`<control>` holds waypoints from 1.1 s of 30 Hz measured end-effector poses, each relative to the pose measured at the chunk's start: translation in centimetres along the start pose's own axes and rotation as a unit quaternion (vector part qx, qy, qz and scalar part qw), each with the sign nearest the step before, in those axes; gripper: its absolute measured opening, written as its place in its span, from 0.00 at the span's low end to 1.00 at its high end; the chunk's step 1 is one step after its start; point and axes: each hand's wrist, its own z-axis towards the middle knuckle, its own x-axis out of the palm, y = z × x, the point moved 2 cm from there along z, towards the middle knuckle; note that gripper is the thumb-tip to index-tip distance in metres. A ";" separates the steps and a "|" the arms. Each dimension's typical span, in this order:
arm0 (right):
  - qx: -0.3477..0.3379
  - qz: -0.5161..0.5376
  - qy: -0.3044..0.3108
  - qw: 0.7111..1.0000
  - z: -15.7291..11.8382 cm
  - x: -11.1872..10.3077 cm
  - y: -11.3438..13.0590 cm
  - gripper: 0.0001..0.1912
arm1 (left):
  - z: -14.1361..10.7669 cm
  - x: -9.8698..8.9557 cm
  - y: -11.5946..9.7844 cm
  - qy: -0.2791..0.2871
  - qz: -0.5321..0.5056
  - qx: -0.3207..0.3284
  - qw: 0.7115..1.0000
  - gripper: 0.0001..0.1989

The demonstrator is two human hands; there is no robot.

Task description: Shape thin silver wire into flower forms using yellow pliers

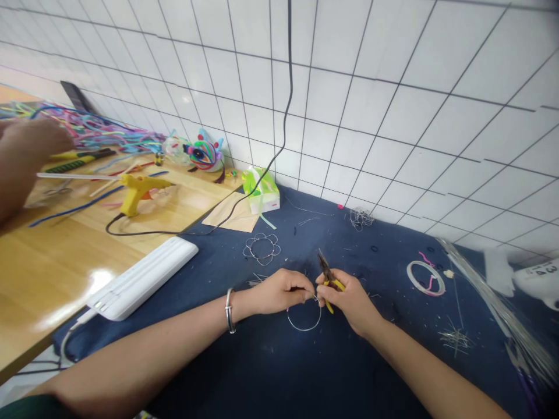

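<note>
Between my two hands a thin silver wire ring (304,330) hangs over the dark blue cloth (262,378). My left hand (286,291), with a bangle (229,311) at its wrist, pinches the ring's upper edge. In my right hand (347,299) sits a pair of pliers (325,267) with yellow handles, jaws pointing up and away; this hand's fingertips also meet the wire at the ring's right side. The exact join at the fingertips is too small to make out. Beyond my left hand lies a flower-shaped wire frame (262,247) with looped petals.
A white power bank (148,279), a yellow glue gun (137,192) with its cord and a tissue pack (262,191) are at left. Rightward lie a tape-like ring (425,278), wire scraps (455,339) and long wires (489,297). Another person's hand (37,145) reaches in at far left.
</note>
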 end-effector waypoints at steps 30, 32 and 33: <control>-0.026 -0.048 -0.083 0.995 1.6 -2.4 -1.6 0.15 | 0.6 2.6 -1.1 0.033 0.348 0.149 0.925 0.06; -0.029 -0.040 -0.095 0.994 1.2 -2.4 -1.6 0.16 | 0.6 2.7 -1.5 0.041 0.363 0.166 0.916 0.06; -0.030 -0.037 -0.101 0.994 1.0 -2.4 -1.6 0.16 | 0.6 2.8 -1.7 0.043 0.374 0.173 0.910 0.06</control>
